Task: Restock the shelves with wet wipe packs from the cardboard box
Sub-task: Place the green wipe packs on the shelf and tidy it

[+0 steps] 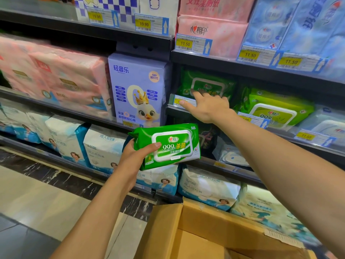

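Note:
My left hand [134,154] grips a green wet wipe pack [168,145] by its left end, held face up in front of the shelves. My right hand [207,107] reaches to the shelf [308,144] edge, its fingers straight and touching a dark green wipe pack [207,85] that lies on the shelf. Lighter green wipe packs [274,107] lie to the right of it. The open cardboard box [205,230] stands on the floor at the bottom, under my right arm; its contents are hidden from view.
Pink tissue packs [61,79] and a lavender tissue pack [138,88] fill the shelf to the left. White and blue diaper packs [104,146] line the lower shelves. Yellow price tags [250,55] run along the shelf rails. Tiled floor [37,202] lies at the lower left.

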